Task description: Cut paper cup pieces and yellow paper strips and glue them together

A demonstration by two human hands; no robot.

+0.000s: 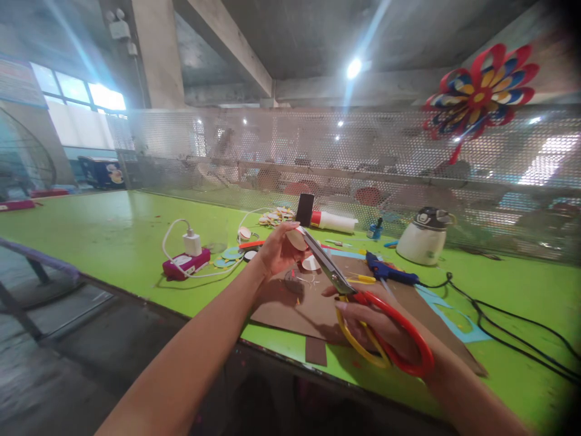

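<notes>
Though near the scissors (338, 282), glue gun (389, 274) apart, on cardboard (290, 312)

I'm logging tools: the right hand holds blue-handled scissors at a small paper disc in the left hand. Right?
Wrong colour: the head view shows the scissors with red and yellow handles, held by the right hand at the paper disc in the left hand.

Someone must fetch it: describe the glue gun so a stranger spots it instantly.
On the green table, find the brown card sheet at the near edge. At its far edge, near the white pot, lies the glue gun: the only blue tool, trailing a black cord.
</notes>
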